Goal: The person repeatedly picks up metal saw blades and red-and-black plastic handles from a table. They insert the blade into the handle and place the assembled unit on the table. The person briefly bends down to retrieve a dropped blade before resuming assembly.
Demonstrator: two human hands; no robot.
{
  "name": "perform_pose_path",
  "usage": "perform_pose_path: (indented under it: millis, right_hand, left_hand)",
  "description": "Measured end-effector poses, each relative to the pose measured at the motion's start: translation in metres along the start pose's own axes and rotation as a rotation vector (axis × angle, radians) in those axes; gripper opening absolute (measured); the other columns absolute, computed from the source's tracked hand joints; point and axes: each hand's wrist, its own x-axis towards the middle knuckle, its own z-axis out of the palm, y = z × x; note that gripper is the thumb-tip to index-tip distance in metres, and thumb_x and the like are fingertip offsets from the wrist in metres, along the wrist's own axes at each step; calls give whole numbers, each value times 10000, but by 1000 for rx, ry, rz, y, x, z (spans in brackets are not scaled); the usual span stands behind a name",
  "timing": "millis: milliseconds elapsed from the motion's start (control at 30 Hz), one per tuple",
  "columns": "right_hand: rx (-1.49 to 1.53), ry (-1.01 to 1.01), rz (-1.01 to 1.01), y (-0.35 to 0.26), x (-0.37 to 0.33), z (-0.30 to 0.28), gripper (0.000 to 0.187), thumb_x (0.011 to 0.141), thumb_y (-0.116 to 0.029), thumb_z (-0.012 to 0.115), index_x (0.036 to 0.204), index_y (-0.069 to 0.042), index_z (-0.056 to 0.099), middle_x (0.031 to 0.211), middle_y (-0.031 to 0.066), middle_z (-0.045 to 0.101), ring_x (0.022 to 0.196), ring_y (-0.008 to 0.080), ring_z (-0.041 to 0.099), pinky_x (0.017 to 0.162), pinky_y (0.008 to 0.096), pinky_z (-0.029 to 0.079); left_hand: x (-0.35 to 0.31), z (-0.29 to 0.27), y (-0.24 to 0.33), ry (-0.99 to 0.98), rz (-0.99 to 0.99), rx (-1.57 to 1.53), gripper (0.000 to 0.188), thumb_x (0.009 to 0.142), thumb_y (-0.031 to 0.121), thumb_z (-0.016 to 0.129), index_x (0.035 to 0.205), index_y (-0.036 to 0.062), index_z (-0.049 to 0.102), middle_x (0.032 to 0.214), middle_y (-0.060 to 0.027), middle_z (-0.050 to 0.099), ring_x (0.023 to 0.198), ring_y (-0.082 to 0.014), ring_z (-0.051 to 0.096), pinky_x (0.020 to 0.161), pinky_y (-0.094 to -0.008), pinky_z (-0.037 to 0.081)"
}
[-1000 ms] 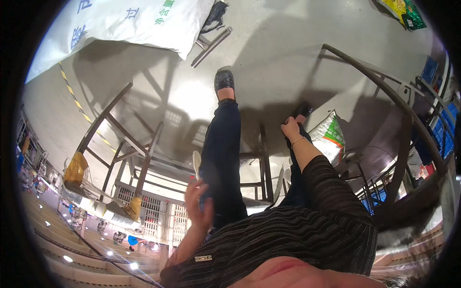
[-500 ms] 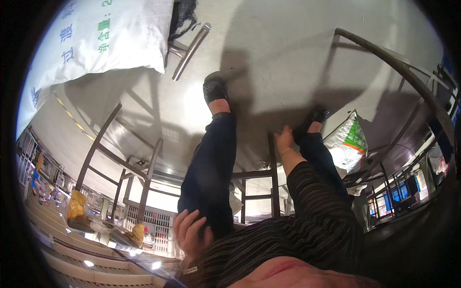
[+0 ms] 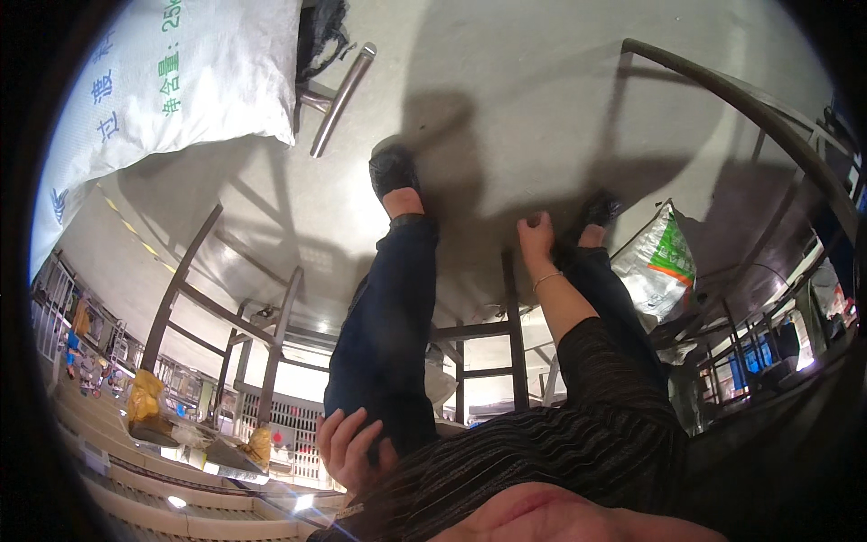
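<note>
My left hand (image 3: 352,450) rests on the dark blue trouser leg (image 3: 384,352) at my thigh, fingers apart and holding nothing. My right hand (image 3: 536,237) reaches down over the grey floor, close to the dark shoe (image 3: 600,210) on the right. Its fingers are curled together around something small and dark at their tips, too small to name. A bracelet (image 3: 547,277) circles the right wrist. My other black shoe (image 3: 394,170) stands flat on the floor to the left.
A large white sack (image 3: 208,81) fills the upper left, beside a metal tube foot (image 3: 343,101). A white and green bag (image 3: 664,262) lies right of my legs. Upturned-looking metal stool legs (image 3: 185,289) stand at left; a curved metal frame (image 3: 750,104) spans the right.
My right hand has risen slightly off the floor, and its fingers are now more curled. My left hand stays on the leg. The whole view has shifted a little.
</note>
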Motion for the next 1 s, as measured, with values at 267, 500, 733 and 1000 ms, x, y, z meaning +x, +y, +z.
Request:
perform_pose_path:
  millis: [267, 500, 733, 1000]
  right_hand:
    - [125, 64, -91, -43, 22, 0, 226, 706, -104, 628, 911, -51, 548, 698, 104, 587, 648, 229, 592, 622, 335, 472]
    - [222, 131, -270, -44, 36, -8, 151, 716, -88, 617, 851, -43, 565, 705, 116, 568, 628, 239, 560, 605, 345, 461]
    - [-109, 43, -511, -61, 58, -26, 187, 754, -149, 587, 922, -68, 569, 821, 135, 578, 749, 310, 580, 643, 403, 481]
    - [-404, -137, -643, -61, 72, -40, 177, 746, -164, 604, 890, -67, 567, 851, 119, 612, 775, 333, 594, 663, 413, 489]
  left_hand:
    - [-2, 1, 2, 26, -34, -4, 167, 691, 153, 627, 854, 122, 642, 983, -64, 636, 1021, -293, 543, 957, -492, 372]
    - [-4, 3, 2, 80, -24, -4, 112, 740, 208, 613, 819, 136, 646, 956, -51, 646, 995, -279, 555, 947, -481, 380]
    - [-5, 0, 3, 61, -59, -7, 134, 760, 250, 628, 826, 136, 652, 951, -51, 648, 1011, -271, 547, 952, -480, 366]
    - [-10, -3, 3, 87, -53, -63, 135, 747, 221, 641, 849, 135, 659, 974, -43, 645, 1029, -268, 538, 962, -479, 357]
